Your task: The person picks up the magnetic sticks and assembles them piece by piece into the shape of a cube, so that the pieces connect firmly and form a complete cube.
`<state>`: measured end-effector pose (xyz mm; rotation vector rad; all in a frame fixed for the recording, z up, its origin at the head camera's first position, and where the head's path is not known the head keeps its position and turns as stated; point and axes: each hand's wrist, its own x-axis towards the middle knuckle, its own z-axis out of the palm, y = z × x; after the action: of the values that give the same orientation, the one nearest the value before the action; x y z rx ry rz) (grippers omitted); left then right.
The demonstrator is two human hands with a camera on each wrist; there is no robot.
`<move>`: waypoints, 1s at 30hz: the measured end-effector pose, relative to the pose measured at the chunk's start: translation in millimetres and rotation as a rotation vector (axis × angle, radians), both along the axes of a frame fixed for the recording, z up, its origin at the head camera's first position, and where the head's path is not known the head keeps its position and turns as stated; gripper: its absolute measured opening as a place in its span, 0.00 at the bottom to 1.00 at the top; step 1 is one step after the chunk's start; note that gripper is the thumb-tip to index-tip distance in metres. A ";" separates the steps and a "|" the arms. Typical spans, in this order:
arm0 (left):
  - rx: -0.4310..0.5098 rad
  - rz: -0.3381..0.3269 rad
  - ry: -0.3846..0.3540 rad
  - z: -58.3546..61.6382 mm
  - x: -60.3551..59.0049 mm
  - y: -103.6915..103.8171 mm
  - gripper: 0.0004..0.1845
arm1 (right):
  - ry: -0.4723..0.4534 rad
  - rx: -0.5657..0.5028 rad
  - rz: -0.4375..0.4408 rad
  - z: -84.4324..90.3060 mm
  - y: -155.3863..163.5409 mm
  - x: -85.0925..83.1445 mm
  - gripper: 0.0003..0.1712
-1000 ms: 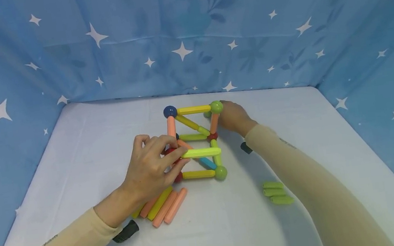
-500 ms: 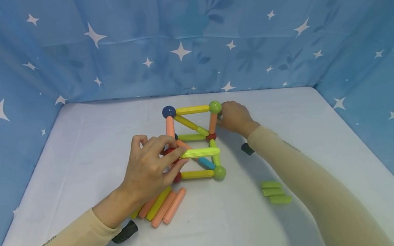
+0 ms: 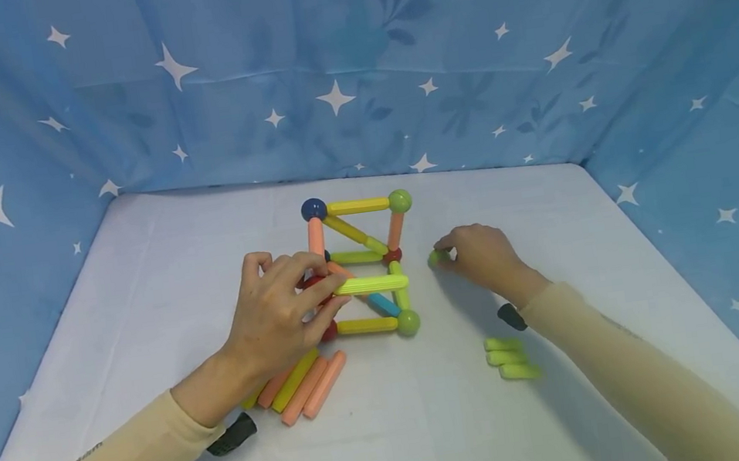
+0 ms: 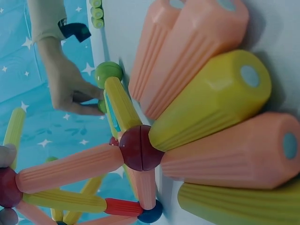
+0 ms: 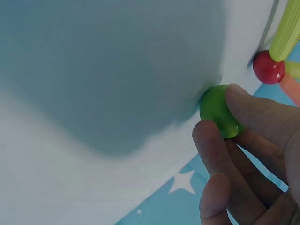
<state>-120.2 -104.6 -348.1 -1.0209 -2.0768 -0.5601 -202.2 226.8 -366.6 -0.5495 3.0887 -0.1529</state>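
A frame of coloured magnetic sticks and balls stands mid-table, with a blue ball (image 3: 314, 209) and a green corner ball (image 3: 400, 201) at its far top. My left hand (image 3: 284, 304) pinches a dark red ball (image 4: 8, 187) at its near upper left corner. From that ball a lime stick (image 3: 373, 284) juts right, its far end free. To the right of the frame, my right hand (image 3: 488, 258) pinches a loose green ball (image 5: 218, 111) between thumb and fingers, close over the white tabletop. A red ball (image 5: 268, 67) of the frame shows nearby in the right wrist view.
Several orange and yellow sticks (image 3: 313, 386) lie in a row below my left hand. Three short lime sticks (image 3: 512, 358) lie at the right, near my right forearm. A blue star-patterned curtain (image 3: 348, 70) hangs behind and beside the white table (image 3: 423, 426).
My right hand has come from behind the frame's far right corner toward me and to the right, bringing the green ball. The left hand keeps its grip at the frame.
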 end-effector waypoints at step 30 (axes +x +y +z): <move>0.065 -0.017 -0.030 5.3 0.5 9.6 0.12 | -0.335 -1.108 0.214 23.5 -4.4 67.3 0.20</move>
<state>-119.7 -95.0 -342.8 -0.9989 -2.0640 -0.6516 -134.9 222.3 -343.1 -0.7142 2.3325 -1.7521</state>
